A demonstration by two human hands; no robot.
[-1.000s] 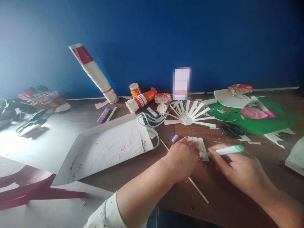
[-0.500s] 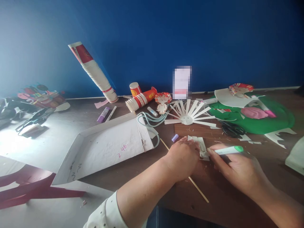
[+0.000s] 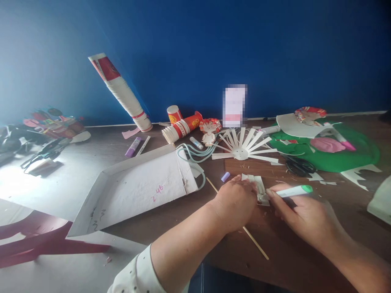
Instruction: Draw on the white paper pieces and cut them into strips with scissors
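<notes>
White paper piece (image 3: 259, 182), flat on the dark brown counter (image 3: 285, 256), partly covered by the left hand (image 3: 236, 200) and just beside the right hand (image 3: 302, 211). Left hand palm down over the paper, fingers pointing forward; undersides hidden, so cannot fairly tell whether spread flat or pinching. In the right hand, gripped between thumb and fingers, a white marker with a green end (image 3: 295, 191), green end pointing outward to the right, tip out of sight near the paper. Beneath the left hand, crossing at a slant, a thin wooden stick (image 3: 256, 244), visible on both sides. Just beyond the left hand, a small purple cap (image 3: 225, 176). Farther forward, a white paper cut-out with long rays (image 3: 240, 154); to its right, black scissors (image 3: 301, 167) near a green sheet (image 3: 365, 151) bearing a pink piece (image 3: 326, 145). To the left of the hands, a shallow white box (image 3: 128, 191) with pink and dark scribbles, pale blue cable (image 3: 191, 150) looping at its far right corner. Behind the box, red-and-white paper cups (image 3: 180, 131) lying in a stack; well apart, a tall stack of cups (image 3: 126, 95), leaning left before a blue wall (image 3: 195, 53).
</notes>
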